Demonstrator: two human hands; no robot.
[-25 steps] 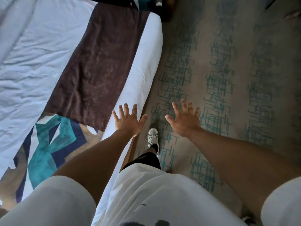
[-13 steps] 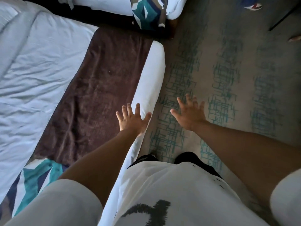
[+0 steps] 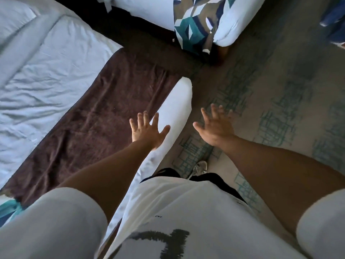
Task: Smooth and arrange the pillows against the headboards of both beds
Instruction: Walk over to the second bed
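Walking the bed foot, no pillows in view yet.
Second bed (image 3: 229, 19) has come into view ahead; my left hand (image 3: 147, 132) and right hand (image 3: 216, 128) are spread, holding nothing. Arranging not started.

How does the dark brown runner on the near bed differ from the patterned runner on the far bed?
The brown runner is one plain dark colour; the patterned runner has teal, navy, white and tan shapes. The brown runner lies mostly flat across the near bed's white sheet, while the patterned runner drapes over the far bed's edge. Much more of the brown runner is in view. Both cross white bedding as a band.
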